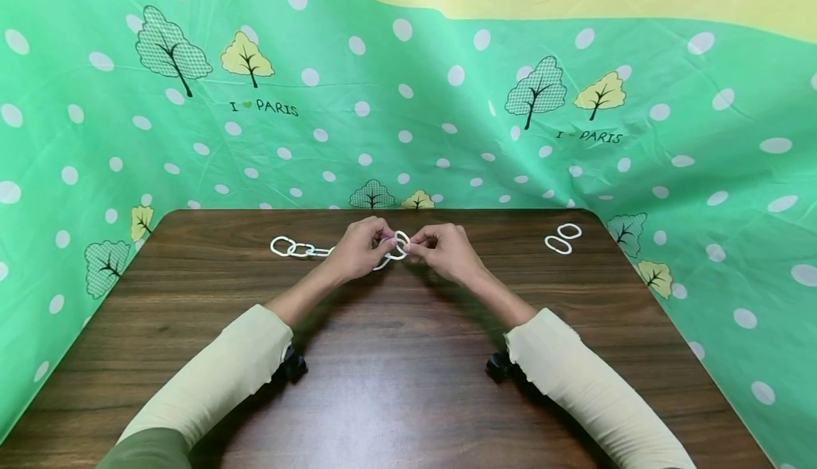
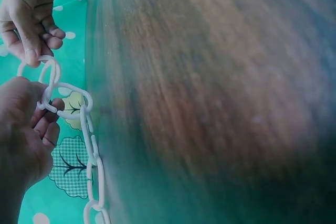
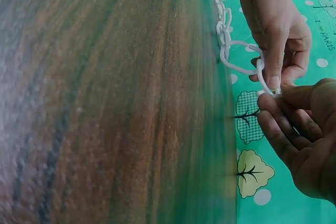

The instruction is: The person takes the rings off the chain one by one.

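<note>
In the head view, a chain of white plastic links (image 1: 293, 248) runs along the far part of the table and rises to both hands. My left hand (image 1: 359, 249) pinches a white link (image 2: 55, 74) near the chain's end between thumb and fingers. Facing it, my right hand (image 1: 447, 250) pinches a white link (image 2: 46, 57) with thumb and forefinger. The two held links overlap at the fingertips; whether they are joined is unclear. From the left hand, more links (image 2: 94, 182) hang down in the left wrist view.
Two loose white oval links (image 1: 558, 237) lie close together near the table's far right corner. The dark wooden table (image 1: 396, 384) ends at a green dotted cloth (image 1: 408, 135) that hangs behind it and along both sides.
</note>
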